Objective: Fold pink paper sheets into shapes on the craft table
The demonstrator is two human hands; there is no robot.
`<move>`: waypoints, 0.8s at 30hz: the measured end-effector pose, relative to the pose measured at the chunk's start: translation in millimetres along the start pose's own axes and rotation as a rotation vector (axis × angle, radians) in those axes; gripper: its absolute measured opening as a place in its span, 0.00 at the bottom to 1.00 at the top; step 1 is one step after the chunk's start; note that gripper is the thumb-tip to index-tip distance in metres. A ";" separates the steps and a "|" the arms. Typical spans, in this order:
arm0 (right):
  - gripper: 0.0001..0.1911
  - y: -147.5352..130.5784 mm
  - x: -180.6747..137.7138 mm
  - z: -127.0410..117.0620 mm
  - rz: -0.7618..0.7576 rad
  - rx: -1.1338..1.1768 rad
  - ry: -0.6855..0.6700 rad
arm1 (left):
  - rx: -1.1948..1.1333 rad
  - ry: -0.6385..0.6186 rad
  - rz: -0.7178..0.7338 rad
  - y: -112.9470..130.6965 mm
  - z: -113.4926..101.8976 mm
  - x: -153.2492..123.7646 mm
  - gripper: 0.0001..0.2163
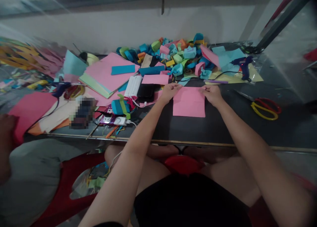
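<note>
A pink sheet of paper (pixel 189 103) with a crease across its middle lies on the dark tabletop in front of me. My left hand (pixel 170 92) pinches its far left corner. At the far right corner, my right hand (pixel 212 94) has its fingers closed on the same sheet. Just beyond my left hand lies another pink paper piece (pixel 155 79). Scissors (pixel 264 107) with red and yellow handles rest to the right of my right arm.
Small folded paper pieces (pixel 178 53) are heaped along the wall. A glue gun (pixel 244 67) lies at the back right, another glue gun (pixel 60 88) at left. Pink sheets (pixel 109 71), a black wallet-like item (pixel 146 92) and a power strip (pixel 111 120) are left of me. A co-worker's hand (pixel 7 128) shows at far left.
</note>
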State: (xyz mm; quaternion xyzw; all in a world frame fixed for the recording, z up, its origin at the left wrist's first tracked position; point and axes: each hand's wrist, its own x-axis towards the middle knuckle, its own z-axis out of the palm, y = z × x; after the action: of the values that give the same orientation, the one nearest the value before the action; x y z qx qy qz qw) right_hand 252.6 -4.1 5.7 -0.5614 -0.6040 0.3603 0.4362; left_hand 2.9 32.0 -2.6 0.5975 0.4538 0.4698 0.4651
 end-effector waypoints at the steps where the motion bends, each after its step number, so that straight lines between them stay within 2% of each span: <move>1: 0.30 1.5 0.0 0.1 -0.009 -0.011 0.036 | -0.032 0.001 -0.003 -0.1 -0.2 0.0 0.09; 4: 0.31 9.0 2.0 0.0 -0.057 0.009 0.128 | -0.138 0.022 0.008 -0.4 -0.2 0.4 0.14; 6: 0.30 13.8 4.2 -0.2 -0.089 0.064 0.142 | -0.176 0.035 0.015 -0.4 0.1 1.0 0.15; 11: 0.30 20.9 8.5 0.4 -0.113 0.116 0.138 | -0.195 0.034 -0.029 0.7 -0.9 3.1 0.18; 16: 0.32 25.0 9.1 0.9 -0.162 0.180 0.219 | -0.176 0.038 -0.022 1.4 -2.0 4.0 0.19; 19: 0.31 21.4 6.1 -0.2 -0.153 0.160 0.193 | -0.180 0.063 -0.023 1.9 -2.1 4.5 0.18; 24: 0.29 9.5 -0.8 -2.7 -0.053 0.173 0.102 | -0.235 0.059 -0.024 0.2 -4.2 3.9 0.19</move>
State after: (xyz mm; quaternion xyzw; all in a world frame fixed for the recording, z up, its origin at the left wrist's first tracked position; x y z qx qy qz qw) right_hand 258.5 -3.9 -2.2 -0.5229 -0.5623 0.3705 0.5227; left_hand -0.6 36.3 -1.4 0.5195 0.4162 0.5315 0.5239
